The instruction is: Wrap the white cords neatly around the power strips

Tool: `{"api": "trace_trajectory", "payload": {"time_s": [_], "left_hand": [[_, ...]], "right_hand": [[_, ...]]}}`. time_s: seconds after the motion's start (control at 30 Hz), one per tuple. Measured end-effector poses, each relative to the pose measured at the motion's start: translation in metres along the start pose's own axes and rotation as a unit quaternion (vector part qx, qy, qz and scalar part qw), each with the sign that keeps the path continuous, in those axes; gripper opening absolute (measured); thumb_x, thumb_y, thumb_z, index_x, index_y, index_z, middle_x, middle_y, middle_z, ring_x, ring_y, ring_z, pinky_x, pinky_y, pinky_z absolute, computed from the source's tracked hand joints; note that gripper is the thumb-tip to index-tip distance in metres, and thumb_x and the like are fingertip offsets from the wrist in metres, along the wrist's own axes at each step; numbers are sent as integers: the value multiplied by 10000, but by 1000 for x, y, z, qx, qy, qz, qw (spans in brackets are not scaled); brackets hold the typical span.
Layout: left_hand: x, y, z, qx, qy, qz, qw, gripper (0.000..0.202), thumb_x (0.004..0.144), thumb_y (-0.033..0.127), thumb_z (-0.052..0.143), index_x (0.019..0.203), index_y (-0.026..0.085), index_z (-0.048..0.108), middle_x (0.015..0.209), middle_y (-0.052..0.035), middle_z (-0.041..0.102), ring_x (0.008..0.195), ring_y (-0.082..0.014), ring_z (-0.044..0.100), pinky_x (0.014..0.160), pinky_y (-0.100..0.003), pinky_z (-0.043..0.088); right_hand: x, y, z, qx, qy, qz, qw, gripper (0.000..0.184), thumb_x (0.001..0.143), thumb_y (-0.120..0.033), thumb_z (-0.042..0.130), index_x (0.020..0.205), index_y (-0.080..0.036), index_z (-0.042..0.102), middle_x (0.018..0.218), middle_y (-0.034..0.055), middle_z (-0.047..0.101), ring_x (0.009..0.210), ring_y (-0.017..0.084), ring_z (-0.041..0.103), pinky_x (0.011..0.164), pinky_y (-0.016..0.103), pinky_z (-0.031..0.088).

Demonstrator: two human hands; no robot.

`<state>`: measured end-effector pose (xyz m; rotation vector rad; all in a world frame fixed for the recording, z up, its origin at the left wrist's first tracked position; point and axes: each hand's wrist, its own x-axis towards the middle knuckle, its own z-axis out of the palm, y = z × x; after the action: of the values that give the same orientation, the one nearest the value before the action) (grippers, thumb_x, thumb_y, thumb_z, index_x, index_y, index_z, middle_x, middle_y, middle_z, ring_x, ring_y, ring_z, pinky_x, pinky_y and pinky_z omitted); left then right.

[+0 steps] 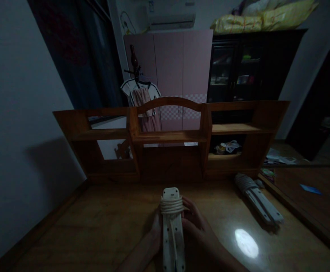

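Note:
A white power strip [167, 241] stands out in front of me above the wooden desk, its screw-dotted side facing up. Its cord [171, 205] is wound in several turns around the far end, and a length of it runs down along the strip. My left hand [155, 230] grips the strip's left side, fingers mostly hidden behind it. At the wound cord on the right, my right hand [195, 223] is closed with bent fingers against the strip. Another power strip [262, 206], also wrapped with cord, lies on the desk to the right.
The wooden desk top [111, 211] carries a bright light reflection at right. A wooden shelf unit [170, 162] runs along its back edge. A white wall [26, 113] borders the left. Behind stand a pink wardrobe [169, 64], a dark cabinet [252, 75] and hanging clothes [142, 96].

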<state>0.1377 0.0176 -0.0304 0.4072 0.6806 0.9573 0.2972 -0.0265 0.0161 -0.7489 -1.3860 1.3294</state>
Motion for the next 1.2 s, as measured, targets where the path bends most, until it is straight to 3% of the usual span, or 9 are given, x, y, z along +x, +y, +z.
{"api": "trace_trajectory", "payload": {"time_s": [0.13,0.33,0.53,0.83,1.03,1.2], "left_hand": [[0,1,6,-18,15,-22,999,488,861,513,465,790,81,681,706,-118,694,588,-205,623,643,-315,478],[-1,2,6,-4,20,-32,999,529,886,521,425,797,68,683,713,-133,700,587,-211,636,626,-307,476],[-2,4,10,12,18,-34,999,499,865,517,448,897,82,690,744,-136,707,690,-271,667,725,-373,491],[-2,4,9,16,21,-26,999,486,883,485,420,828,77,677,721,-138,706,680,-262,667,747,-372,493],[-4,6,15,10,20,-39,999,480,873,466,419,915,64,678,774,-153,714,813,-299,676,803,-395,492],[0,3,6,13,-1,-36,999,534,882,510,386,944,67,678,813,-155,718,837,-291,678,817,-390,494]], "right_hand": [[1,-3,1,4,16,-2,1000,491,884,-411,565,1346,-295,446,1411,86,453,1190,243,521,1001,414,410],[1,-2,1,4,3,8,1000,527,873,-396,585,1358,-283,411,1402,90,463,1158,242,548,989,427,424],[1,2,-1,3,9,16,1000,527,869,-341,587,1359,-291,403,1418,79,443,1127,229,560,973,419,439],[3,4,1,40,-5,10,999,631,786,-183,611,1365,-284,380,1391,90,465,1056,228,592,908,423,480],[3,12,-1,14,1,8,1000,674,770,-204,643,1373,-289,354,1362,97,487,1021,221,605,877,412,497],[1,13,0,-21,13,19,1000,700,762,-194,645,1383,-289,334,1318,98,522,982,215,618,845,407,509]]}}
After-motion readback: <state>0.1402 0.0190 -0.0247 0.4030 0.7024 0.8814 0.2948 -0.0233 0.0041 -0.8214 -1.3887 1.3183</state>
